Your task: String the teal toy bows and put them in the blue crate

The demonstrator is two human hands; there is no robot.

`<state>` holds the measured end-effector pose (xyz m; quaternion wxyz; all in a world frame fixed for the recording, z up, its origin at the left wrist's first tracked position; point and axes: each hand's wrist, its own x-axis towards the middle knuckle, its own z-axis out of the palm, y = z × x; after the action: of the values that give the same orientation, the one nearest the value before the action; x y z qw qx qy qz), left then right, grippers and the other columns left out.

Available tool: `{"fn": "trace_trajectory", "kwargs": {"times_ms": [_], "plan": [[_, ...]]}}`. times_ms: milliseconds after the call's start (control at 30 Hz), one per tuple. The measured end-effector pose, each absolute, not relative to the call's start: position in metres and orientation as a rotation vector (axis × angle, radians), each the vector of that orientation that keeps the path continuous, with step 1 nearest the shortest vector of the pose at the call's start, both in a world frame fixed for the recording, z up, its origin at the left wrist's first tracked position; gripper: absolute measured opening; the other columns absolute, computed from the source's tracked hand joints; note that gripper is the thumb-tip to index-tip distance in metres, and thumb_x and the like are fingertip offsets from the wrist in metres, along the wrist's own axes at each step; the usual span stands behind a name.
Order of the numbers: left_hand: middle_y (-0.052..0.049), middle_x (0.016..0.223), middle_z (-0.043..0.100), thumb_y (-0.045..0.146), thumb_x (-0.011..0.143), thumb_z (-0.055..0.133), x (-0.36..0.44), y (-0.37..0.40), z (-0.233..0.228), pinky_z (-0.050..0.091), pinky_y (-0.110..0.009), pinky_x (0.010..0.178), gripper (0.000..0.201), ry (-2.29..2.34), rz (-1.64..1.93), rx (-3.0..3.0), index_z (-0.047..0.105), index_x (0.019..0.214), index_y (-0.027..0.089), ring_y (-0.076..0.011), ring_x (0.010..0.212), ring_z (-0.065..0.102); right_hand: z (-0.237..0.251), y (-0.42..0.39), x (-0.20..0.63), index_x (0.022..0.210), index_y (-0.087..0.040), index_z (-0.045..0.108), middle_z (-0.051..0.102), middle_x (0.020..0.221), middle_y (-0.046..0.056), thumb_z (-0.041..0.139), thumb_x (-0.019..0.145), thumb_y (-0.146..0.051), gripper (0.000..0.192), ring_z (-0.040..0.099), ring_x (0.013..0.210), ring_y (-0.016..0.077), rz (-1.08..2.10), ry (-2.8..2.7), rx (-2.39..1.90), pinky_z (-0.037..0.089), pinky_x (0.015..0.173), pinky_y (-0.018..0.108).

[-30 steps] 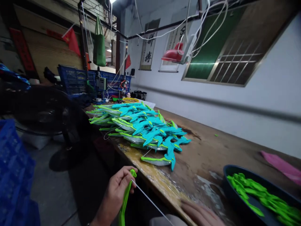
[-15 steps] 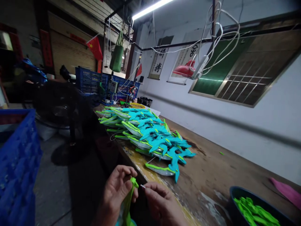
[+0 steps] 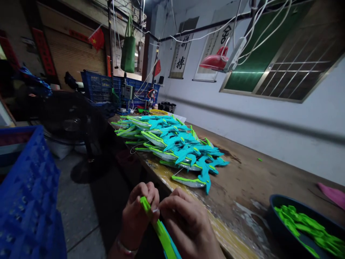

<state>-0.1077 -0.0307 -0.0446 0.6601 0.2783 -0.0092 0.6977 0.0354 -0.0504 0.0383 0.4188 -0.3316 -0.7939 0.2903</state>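
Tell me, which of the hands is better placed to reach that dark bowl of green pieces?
Probably the right hand: the dark bowl sits on its side, while the left hand grips the green strip, farther away.

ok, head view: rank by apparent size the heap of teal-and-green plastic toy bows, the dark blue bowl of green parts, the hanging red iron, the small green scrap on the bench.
1. Heap of teal-and-green plastic toy bows
2. Dark blue bowl of green parts, cut off by the frame and nearer the camera, so unsure against the heap
3. Hanging red iron
4. Small green scrap
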Motion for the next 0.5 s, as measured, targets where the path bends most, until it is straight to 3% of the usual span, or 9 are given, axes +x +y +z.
{"fn": "trace_trajectory", "kwargs": {"times_ms": [233, 500], "plan": [[0.001, 0.072, 0.050, 0.033, 0.085, 0.075, -0.108, -0.026, -0.051, 0.051, -0.024, 0.066, 0.018, -0.141, 1.575, 0.628, 0.066, 0.081, 0.018, -0.0118, 0.067, 0.050, 0.034, -0.050, 0.018, 0.083, -0.019, 0.064, 0.056, 0.076, 0.003, 0.049, 0.096, -0.018, 0.020, 0.055, 0.065, 0.0127, 0.607, -2.020, -0.743, 0.038, 0.056, 0.022], [0.001, 0.073, 0.052, 0.030, 0.082, 0.076, -0.109, -0.024, -0.058, 0.048, -0.026, 0.069, 0.016, -0.108, 1.565, 0.584, 0.066, 0.080, 0.018, -0.0125, 0.069, 0.050, 0.028, -0.045, 0.016, 0.084, -0.018, 0.064, 0.056, 0.075, 0.003, 0.051, 0.093, -0.016, 0.017, 0.054, 0.064, 0.0128, 0.613, -2.005, -0.755, 0.039, 0.056, 0.022]]}}
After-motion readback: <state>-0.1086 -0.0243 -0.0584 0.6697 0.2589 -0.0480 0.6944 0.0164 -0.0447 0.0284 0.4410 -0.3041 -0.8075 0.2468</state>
